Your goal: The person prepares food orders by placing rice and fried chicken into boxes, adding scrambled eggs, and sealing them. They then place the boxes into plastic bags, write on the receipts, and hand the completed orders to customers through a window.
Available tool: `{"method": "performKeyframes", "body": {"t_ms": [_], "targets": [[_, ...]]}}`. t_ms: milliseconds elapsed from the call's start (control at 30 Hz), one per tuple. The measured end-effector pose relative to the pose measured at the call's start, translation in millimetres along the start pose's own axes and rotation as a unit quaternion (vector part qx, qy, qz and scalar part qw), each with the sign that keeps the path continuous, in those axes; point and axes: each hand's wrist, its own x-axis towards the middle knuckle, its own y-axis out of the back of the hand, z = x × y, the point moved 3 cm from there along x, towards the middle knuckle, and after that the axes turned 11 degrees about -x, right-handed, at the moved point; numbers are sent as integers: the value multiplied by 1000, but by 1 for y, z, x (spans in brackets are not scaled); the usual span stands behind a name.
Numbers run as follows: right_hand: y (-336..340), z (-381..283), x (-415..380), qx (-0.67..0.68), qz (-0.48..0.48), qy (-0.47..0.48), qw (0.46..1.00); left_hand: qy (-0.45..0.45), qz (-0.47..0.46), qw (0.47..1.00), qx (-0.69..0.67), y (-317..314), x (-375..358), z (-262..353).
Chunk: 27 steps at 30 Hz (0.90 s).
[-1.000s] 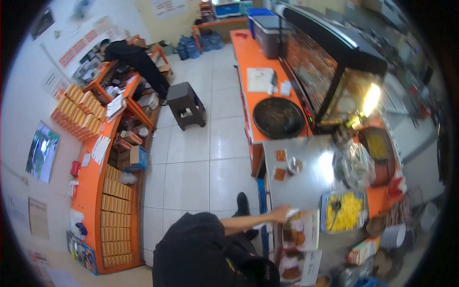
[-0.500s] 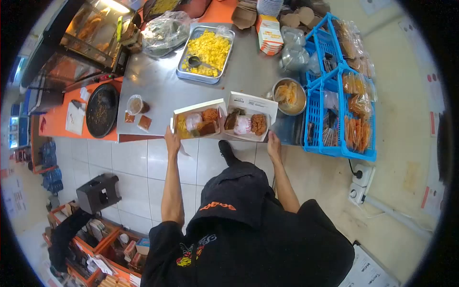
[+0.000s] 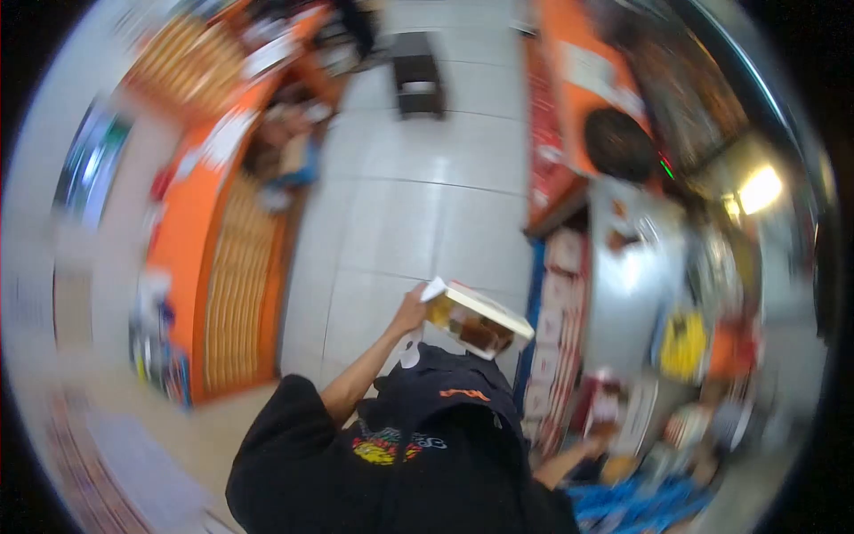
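Observation:
My left hand (image 3: 411,311) is closed on the near end of an open paper food box (image 3: 491,307), held tilted above the floor in front of my apron. Yellow scrambled egg and a brown piece of food show inside it. Back on the metal counter, a second open food box (image 3: 636,414) has its lid up, with a pale mound and brown food in it. My right hand (image 3: 592,447) reaches to that box's near edge. Its fingers are smeared by motion, so their grip cannot be made out.
To the right runs the metal counter (image 3: 627,285), with a tray of yellow egg (image 3: 680,345) and blue baskets (image 3: 636,507). A dark round plate (image 3: 620,144) sits on the orange counter beyond. On the left stands an orange counter (image 3: 191,267); a dark stool (image 3: 416,76) is on the tiled floor.
My view has swung left, away from the metal counter. The left box has come off the counter edge with my left hand, while the other stays by my right hand.

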Motion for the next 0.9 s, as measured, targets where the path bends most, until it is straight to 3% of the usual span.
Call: {"method": "performKeyframes", "body": {"t_ms": [33, 100, 133, 200, 367, 433, 533, 600, 667, 767, 900], "targets": [[-15, -46, -14, -18, 1, -4, 1000, 6, 75, 997, -2, 40, -19, 0], [-45, -106, -40, -35, -21, 30, 999, 83, 92, 992, -19, 96, -49, 12], [-48, -114, -46, -40, -34, 32, 998, 80, 127, 989, -16, 100, -69, 22], [-74, -150, -86, -45, -64, 69, 995, 172, 163, 969, -67, 158, -109, 1], [-144, -200, -187, -58, -169, 105, 978, 92, 328, 939, -40, 241, -175, -34], [-180, -219, -232, -58, -219, 116, 967, 226, 361, 886, -181, 274, -190, -49], [-252, -248, -312, -54, -306, 144, 940, 252, 441, 846, -162, 336, -185, -52], [-303, -267, -367, -52, -376, 164, 911, 232, 470, 833, -179, 366, -187, -118], [-363, -281, -437, -55, -451, 181, 872, 265, 540, 794, -86, 409, -188, -165], [-463, -301, -561, -52, -563, 200, 800, 247, 606, 738, -162, 498, -179, -177], [-625, -349, -755, -31, -693, 255, 673, 209, 638, 708, -217, 636, -163, -168]]}}
